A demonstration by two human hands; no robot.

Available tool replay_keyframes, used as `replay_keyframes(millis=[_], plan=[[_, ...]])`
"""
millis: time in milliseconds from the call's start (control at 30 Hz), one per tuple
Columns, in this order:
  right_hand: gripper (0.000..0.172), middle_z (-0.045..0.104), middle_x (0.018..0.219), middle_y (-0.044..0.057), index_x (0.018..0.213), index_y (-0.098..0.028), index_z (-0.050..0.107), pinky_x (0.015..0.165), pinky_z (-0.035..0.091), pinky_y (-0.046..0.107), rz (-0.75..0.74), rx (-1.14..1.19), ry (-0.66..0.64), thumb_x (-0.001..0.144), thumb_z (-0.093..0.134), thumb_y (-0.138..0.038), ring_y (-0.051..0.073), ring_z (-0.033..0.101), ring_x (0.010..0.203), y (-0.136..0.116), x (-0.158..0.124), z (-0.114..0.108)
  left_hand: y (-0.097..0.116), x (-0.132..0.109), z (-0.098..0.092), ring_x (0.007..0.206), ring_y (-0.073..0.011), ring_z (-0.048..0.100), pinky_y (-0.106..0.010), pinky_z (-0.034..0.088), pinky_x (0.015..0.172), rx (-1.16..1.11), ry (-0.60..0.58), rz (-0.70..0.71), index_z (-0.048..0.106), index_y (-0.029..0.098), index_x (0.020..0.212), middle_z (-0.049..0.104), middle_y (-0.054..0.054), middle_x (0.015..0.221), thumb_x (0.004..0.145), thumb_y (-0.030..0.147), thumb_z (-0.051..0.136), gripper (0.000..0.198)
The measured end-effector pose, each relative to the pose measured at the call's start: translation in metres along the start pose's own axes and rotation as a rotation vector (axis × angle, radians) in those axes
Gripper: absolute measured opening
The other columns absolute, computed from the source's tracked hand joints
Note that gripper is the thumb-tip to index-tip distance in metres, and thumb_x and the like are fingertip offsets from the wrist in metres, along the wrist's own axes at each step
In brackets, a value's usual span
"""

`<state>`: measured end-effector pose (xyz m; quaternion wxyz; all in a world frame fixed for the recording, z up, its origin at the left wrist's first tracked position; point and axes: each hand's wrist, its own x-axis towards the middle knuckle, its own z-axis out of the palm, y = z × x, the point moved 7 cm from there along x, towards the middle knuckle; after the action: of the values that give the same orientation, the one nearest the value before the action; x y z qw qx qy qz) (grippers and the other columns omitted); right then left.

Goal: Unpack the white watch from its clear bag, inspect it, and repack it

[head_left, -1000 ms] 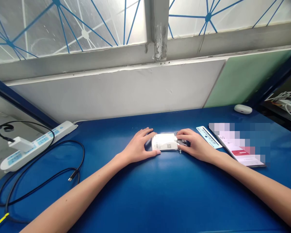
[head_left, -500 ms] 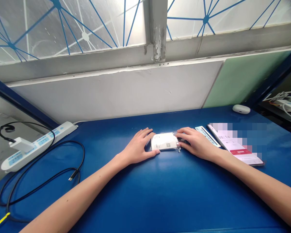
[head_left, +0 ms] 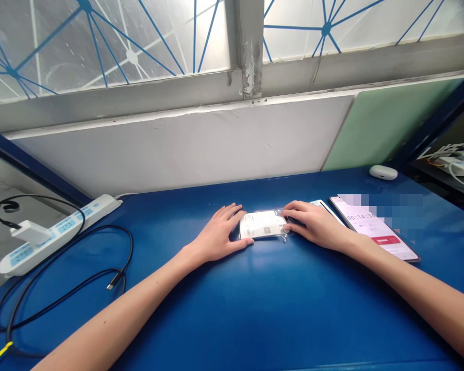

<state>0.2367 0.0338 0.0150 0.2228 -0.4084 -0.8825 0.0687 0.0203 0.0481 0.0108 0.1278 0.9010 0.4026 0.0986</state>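
A small white labelled packet (head_left: 261, 225) in clear plastic lies flat on the blue table (head_left: 232, 309), with a printed square code and small print on its face. My left hand (head_left: 221, 233) rests at its left end, fingers spread on the tabletop and the thumb along the near edge. At the right end, my right hand (head_left: 311, 222) has its fingertips and thumb on the clear plastic edge. A small shiny bit (head_left: 284, 238) shows beside that corner; its kind is too small to make out.
Right of my right hand lie a phone (head_left: 386, 239) showing a timer and a partly hidden pale-blue card (head_left: 325, 206). A white earbud case (head_left: 383, 172) sits at the back right. On the left are a power strip (head_left: 96, 206), a white charger (head_left: 33, 233) and a looped black cable (head_left: 129, 247).
Both hands stay at the packet's ends almost unmoved. My right forearm covers slightly more of the pale-blue card. The whole view has shifted a little.
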Motion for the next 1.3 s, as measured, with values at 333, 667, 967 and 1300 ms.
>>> replay_keyframes(millis=[333,667,967,1300], plan=[[0.029,0.067,0.112,0.01,0.115,-0.025,0.068,0.079,0.055,0.039,0.047,0.087,-0.039,0.095,0.052,-0.039,0.026,0.068,0.091,0.011,-0.002,-0.008,0.001,0.0,-0.001,0.146,-0.0342,0.028,-0.053,0.025,0.119,-0.015,0.021,0.02,0.045,0.018,0.143,0.038,-0.016,0.154,0.087,0.064,0.057,0.074],[0.027,0.067,0.113,0.008,0.109,-0.028,0.07,0.075,0.055,0.037,0.084,0.097,-0.101,0.094,0.054,-0.043,0.025,0.068,0.088,0.018,-0.003,-0.017,0.0,0.0,-0.001,0.145,-0.035,0.029,-0.054,0.026,0.118,-0.033,0.04,0.028,0.046,0.02,0.143,0.04,-0.015,0.153,0.087,0.063,0.058,0.072],[0.04,0.059,0.131,0.012,0.123,-0.027,0.066,0.095,0.053,0.046,0.075,0.119,-0.052,0.088,0.063,-0.046,0.031,0.061,0.116,0.013,-0.004,-0.012,0.001,0.0,-0.003,0.145,-0.0348,0.03,-0.054,0.026,0.117,-0.028,0.042,0.025,0.046,0.019,0.143,0.041,-0.016,0.153,0.087,0.062,0.059,0.072],[0.042,0.054,0.138,0.013,0.128,-0.027,0.062,0.104,0.046,0.051,0.112,0.124,-0.088,0.092,0.056,-0.048,0.033,0.051,0.128,0.005,-0.003,0.002,0.001,0.0,-0.001,0.145,-0.0348,0.03,-0.054,0.027,0.118,-0.018,0.044,0.026,0.045,0.019,0.144,0.04,-0.016,0.153,0.087,0.062,0.058,0.072]])
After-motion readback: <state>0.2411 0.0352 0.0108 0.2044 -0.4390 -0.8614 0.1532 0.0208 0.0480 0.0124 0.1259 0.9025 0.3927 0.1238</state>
